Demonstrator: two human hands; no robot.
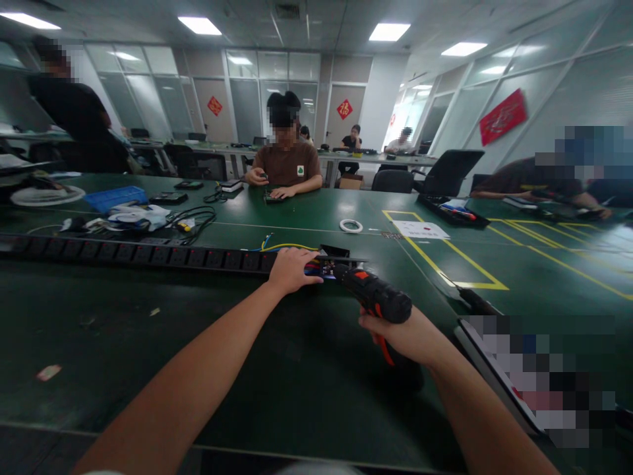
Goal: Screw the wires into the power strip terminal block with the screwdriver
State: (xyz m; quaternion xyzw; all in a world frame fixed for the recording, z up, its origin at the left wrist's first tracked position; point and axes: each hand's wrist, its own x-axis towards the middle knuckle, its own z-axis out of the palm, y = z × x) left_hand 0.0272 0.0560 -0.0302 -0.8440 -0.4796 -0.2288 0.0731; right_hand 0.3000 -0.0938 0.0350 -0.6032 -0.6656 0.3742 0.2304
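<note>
"How many things are in hand?"

"Two: one power strip (171,256) and one drill (376,293). The left hand (291,269) has its grip closed over the strip near the wired right end; the right hand (393,332) has its grip curled round the drill handle, the nose beside that end"

"And the surface (277,396)?"

"Green, with one white ring (351,231) and one blue tray (116,197) beyond the strip. Two red diamond signs (345,109) hang at the back of the room"

"Open space?"

"Bare green between strip and near edge; yellow outlines (498,285) to the right"
</note>
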